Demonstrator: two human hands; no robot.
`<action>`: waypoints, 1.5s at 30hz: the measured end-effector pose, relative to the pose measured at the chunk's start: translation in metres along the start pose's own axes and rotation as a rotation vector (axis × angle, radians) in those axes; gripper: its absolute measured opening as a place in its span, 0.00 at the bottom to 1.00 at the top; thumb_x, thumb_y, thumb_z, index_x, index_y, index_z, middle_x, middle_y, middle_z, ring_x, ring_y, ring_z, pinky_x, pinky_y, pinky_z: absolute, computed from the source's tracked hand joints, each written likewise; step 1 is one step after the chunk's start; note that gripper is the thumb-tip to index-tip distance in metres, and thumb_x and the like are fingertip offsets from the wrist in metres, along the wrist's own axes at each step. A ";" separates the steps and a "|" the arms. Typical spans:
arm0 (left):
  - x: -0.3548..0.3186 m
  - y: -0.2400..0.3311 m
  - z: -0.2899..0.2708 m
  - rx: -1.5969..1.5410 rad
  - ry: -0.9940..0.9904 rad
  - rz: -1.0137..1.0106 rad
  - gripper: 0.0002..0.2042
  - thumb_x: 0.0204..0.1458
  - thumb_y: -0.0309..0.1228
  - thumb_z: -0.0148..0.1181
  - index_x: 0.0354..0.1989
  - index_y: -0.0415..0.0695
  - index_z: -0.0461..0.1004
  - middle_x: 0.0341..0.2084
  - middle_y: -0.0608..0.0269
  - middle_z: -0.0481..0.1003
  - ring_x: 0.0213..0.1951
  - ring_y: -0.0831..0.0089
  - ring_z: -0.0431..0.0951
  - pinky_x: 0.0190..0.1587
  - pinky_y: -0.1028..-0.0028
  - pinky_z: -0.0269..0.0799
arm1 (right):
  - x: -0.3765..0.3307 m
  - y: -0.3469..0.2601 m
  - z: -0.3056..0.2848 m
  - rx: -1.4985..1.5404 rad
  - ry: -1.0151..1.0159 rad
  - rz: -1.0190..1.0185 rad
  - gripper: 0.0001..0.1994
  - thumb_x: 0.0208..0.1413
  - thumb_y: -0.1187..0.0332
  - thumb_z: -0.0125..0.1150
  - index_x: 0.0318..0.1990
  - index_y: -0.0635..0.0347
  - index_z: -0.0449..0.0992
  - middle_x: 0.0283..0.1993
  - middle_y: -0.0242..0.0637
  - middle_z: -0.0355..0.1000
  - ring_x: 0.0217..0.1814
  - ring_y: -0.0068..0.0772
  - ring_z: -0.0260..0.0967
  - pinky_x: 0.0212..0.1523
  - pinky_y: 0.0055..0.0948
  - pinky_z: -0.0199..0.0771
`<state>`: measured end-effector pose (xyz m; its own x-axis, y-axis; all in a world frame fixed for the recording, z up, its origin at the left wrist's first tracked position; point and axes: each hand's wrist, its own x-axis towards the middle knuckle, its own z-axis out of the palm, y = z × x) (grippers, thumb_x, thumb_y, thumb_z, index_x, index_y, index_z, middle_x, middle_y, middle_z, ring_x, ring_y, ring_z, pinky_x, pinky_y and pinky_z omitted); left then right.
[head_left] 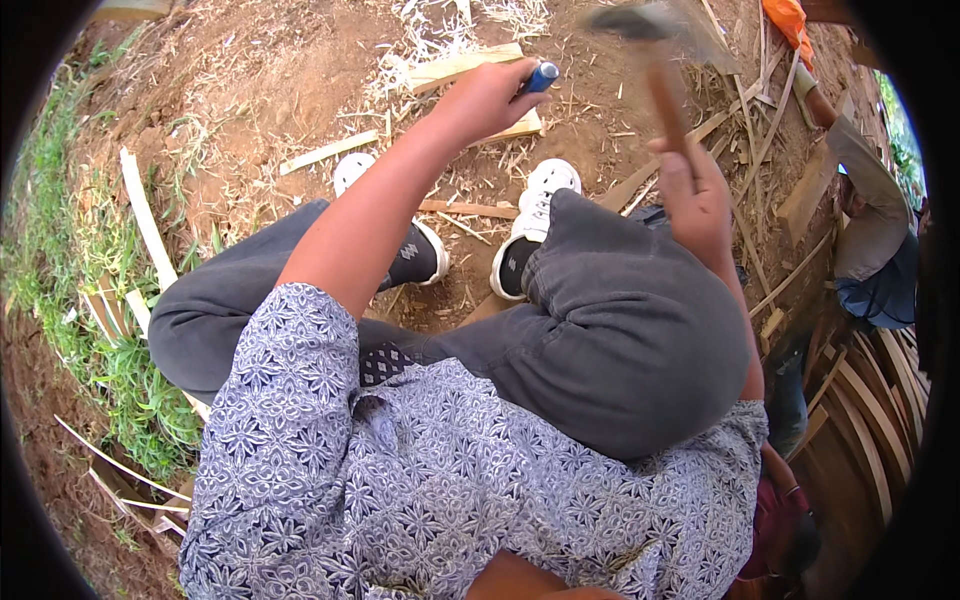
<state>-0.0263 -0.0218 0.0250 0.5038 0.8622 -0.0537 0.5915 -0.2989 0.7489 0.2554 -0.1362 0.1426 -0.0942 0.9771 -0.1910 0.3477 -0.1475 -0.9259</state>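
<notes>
My left hand (485, 102) is closed around the blue handle of a chisel (541, 78), whose pale butt end points up to the right; its blade is hidden behind the hand. Under and beside that hand lies a light wooden piece (462, 66) on the ground, with a second light end (520, 127) showing below the fist. To the right, my right hand (697, 200) grips the wooden handle of a hammer (665, 98). The hammer is raised, its dark head smeared by motion and apart from the chisel.
My white shoes (548, 190) stand near the wood. Shavings (430, 35) and strips (330, 150) litter the brown soil. Grass (140, 390) grows at the left. Another person (870, 215) is at the right, above stacked curved slats (870, 410); someone else (785, 520) is at lower right.
</notes>
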 end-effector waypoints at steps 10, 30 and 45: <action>-0.003 -0.009 -0.002 -0.061 0.004 -0.033 0.16 0.63 0.39 0.68 0.52 0.43 0.78 0.42 0.52 0.86 0.49 0.56 0.88 0.49 0.63 0.83 | 0.009 0.045 0.000 -0.186 0.046 0.224 0.18 0.74 0.57 0.55 0.56 0.64 0.76 0.30 0.26 0.68 0.31 0.19 0.63 0.33 0.26 0.64; -0.053 -0.055 -0.013 -0.487 0.269 -0.118 0.09 0.68 0.32 0.62 0.52 0.44 0.77 0.42 0.64 0.86 0.43 0.77 0.84 0.45 0.75 0.78 | 0.009 0.146 0.092 0.013 -0.277 0.460 0.16 0.74 0.58 0.56 0.55 0.64 0.74 0.39 0.37 0.74 0.42 0.29 0.70 0.45 0.35 0.71; -0.035 -0.020 -0.026 -0.130 0.081 -0.052 0.14 0.69 0.34 0.60 0.56 0.39 0.75 0.45 0.57 0.86 0.49 0.67 0.87 0.52 0.68 0.81 | 0.004 0.158 0.096 0.102 -0.254 0.498 0.19 0.75 0.57 0.54 0.61 0.64 0.73 0.42 0.37 0.75 0.44 0.28 0.72 0.47 0.34 0.73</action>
<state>-0.0719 -0.0361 0.0291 0.4191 0.9068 -0.0449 0.5262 -0.2023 0.8259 0.2201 -0.1700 -0.0364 -0.1673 0.7205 -0.6730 0.3172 -0.6070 -0.7287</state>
